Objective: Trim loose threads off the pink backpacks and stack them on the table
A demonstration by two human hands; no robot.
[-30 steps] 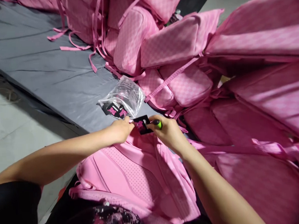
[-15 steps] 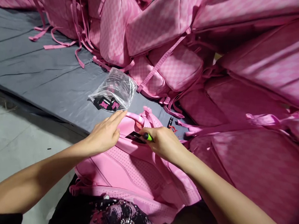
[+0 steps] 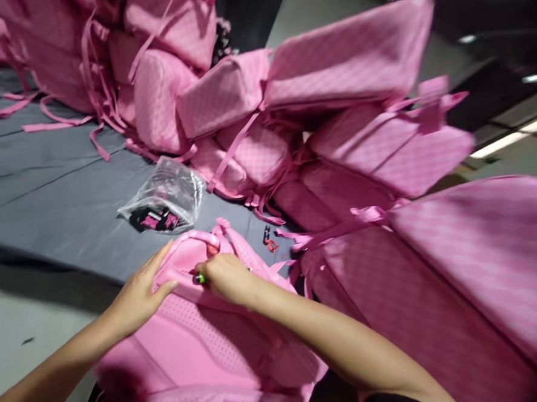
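Note:
A pink backpack (image 3: 204, 344) lies back-side up in front of me, its top handle (image 3: 193, 239) pointing away. My left hand (image 3: 140, 291) grips the bag's upper left edge, thumb and fingers clamped on the fabric. My right hand (image 3: 228, 279) is closed at the top of the bag just under the handle, with a green-tipped tool (image 3: 200, 279) poking out of the fist. The black tag seen earlier is hidden.
A clear plastic bag (image 3: 166, 198) of black-and-pink tags lies on the grey cloth-covered table (image 3: 44, 190). Small snips (image 3: 268, 240) rest beside the bag's top. Piles of pink backpacks (image 3: 338, 148) fill the back and right. Bare floor lies to the left.
The view swung left and blurred. My right hand slid left under the handle, and the black tag it held went out of sight. My left hand went from fingers stretched out to gripping the bag's edge.

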